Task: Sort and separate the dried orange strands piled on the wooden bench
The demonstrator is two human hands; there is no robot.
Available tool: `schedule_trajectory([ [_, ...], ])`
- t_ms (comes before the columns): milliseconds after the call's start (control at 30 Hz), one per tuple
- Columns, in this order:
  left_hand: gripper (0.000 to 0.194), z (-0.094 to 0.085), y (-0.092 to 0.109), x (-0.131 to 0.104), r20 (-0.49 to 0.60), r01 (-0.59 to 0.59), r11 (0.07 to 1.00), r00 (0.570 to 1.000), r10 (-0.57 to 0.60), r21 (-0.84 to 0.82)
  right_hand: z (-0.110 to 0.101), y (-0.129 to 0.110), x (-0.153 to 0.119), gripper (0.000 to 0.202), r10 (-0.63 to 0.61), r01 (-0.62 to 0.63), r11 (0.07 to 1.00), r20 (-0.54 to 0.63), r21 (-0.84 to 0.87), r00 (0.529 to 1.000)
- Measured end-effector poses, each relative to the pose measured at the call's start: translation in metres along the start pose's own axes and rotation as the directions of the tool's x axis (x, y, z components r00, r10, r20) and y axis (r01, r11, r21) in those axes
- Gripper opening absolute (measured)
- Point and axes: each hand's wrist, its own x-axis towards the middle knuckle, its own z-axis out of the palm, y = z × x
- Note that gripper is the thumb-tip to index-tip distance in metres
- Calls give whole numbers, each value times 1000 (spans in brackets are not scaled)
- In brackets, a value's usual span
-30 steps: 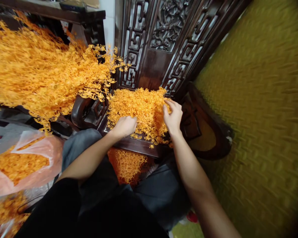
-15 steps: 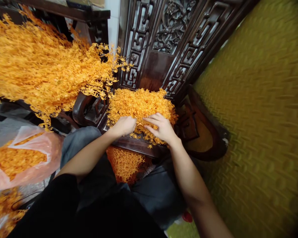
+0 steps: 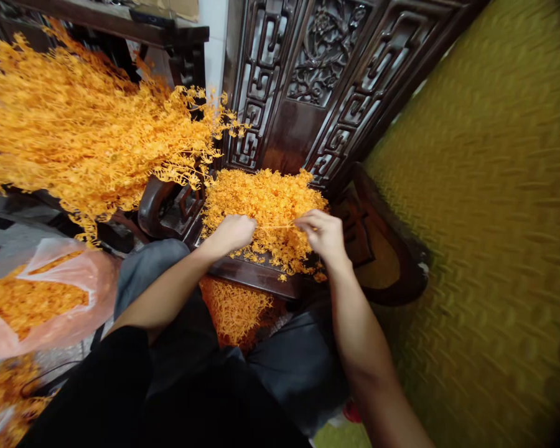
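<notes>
A heap of small orange artificial flower pieces [image 3: 266, 193] covers the seat of a carved dark wooden chair [image 3: 256, 270]. My left hand [image 3: 236, 233] is closed in a fist at the heap's front left. From it a thin orange artificial flower stem [image 3: 277, 226] stretches level to the right. The thumb and fingers of my right hand [image 3: 324, 233] are pinched together at the stem's other end, over the heap's right side. Fine detail inside both grips is hidden.
Long orange artificial flower sprays [image 3: 98, 130] lie bundled at the left. A plastic bag [image 3: 98, 280] of orange pieces stands below them. More orange pieces [image 3: 238, 311] sit under the seat, between my knees. A yellow textured surface [image 3: 485, 218] rises at the right.
My right hand has moved right, away from my left, and its spread fingers have closed to a pinch. A stretched stem now shows between the hands. My left hand has stayed about where it was.
</notes>
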Motion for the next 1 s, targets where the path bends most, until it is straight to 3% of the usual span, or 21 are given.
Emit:
schedule_trajectory([
  [33,36,-1,-4,-1,-2,22,999,1000,-22,25,-9,10,0,15,59,-59,998,-132,6,990],
  [67,35,-3,-7,-2,-16,49,998,999,-48,49,-16,21,-1,11,136,-128,991,-290,45,947],
  [133,35,-6,-10,-5,-103,85,994,992,-77,72,-22,40,-3,10,332,-247,942,-520,228,787],
  [167,35,-8,-8,-7,-171,78,995,983,-65,69,-21,48,-4,15,430,-287,899,-546,331,719],
  [200,35,-10,-5,-8,-240,47,997,970,-30,63,-17,55,-5,21,509,-323,854,-522,408,685],
  [300,37,-17,8,-12,-404,-123,989,903,143,76,3,64,-7,31,578,-422,804,-386,419,719],
  [400,39,-20,15,-17,-475,-229,966,842,257,118,20,66,-5,34,498,-442,867,-419,230,759],
  [467,38,-20,15,-21,-483,-264,956,825,293,129,26,67,-1,34,424,-447,893,-433,53,795],
  [567,38,-19,11,-26,-458,-298,947,830,318,118,31,65,7,34,332,-365,917,-201,-162,922],
  [633,39,-20,8,-29,-439,-319,943,838,325,89,33,63,9,32,303,-300,927,-21,-225,953],
  [667,39,-21,7,-30,-433,-331,941,839,328,71,34,62,9,32,306,-294,925,16,-240,952],
  [800,39,-17,18,-27,-393,-340,940,868,304,-23,32,61,6,37,333,-351,907,-115,-234,936],
  [867,34,-2,37,-27,-287,-310,941,921,262,-137,28,65,3,39,311,-354,915,-219,-195,925],
  [933,25,22,64,-32,-51,-215,928,977,209,-306,23,70,0,35,296,-357,919,-309,-165,904],
  [967,20,35,77,-38,121,-118,913,977,178,-391,22,73,-1,32,298,-366,917,-343,-155,891],
  [1000,19,48,89,-44,206,17,894,975,85,-447,20,75,-3,30,303,-378,914,-367,-150,879],
])
